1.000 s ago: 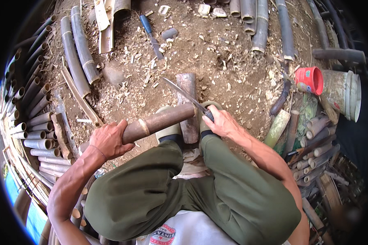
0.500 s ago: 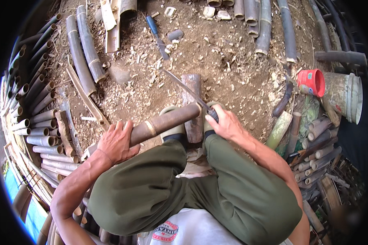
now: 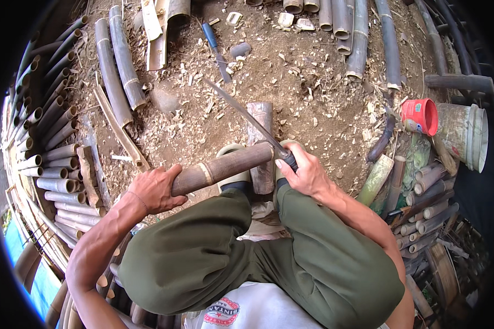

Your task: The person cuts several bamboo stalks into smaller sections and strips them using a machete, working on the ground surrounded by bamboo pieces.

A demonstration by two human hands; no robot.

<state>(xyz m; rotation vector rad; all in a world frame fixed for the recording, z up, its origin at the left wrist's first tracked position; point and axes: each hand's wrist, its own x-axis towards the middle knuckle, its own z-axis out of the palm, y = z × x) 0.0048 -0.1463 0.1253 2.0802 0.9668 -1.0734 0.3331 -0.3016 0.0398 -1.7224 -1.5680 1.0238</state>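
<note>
A thick brown bamboo section lies slanted in front of my knees, its right end above a wooden block on the ground between my feet. My left hand is wrapped round its left end. My right hand is closed on the dark handle of a long-bladed machete. The blade points up and to the left, close beside the bamboo's right end; whether the edge touches it I cannot tell.
A blue-handled blade lies ahead on chip-strewn dirt. Long bamboo poles lie to the left, and cut tubes are stacked beyond. At the right are a red tub, a grimy bucket and piled bamboo pieces.
The machete's tip has shifted a little forward and left. My left hand has turned slightly on the bamboo, and the length that stuck out left of it no longer shows.
</note>
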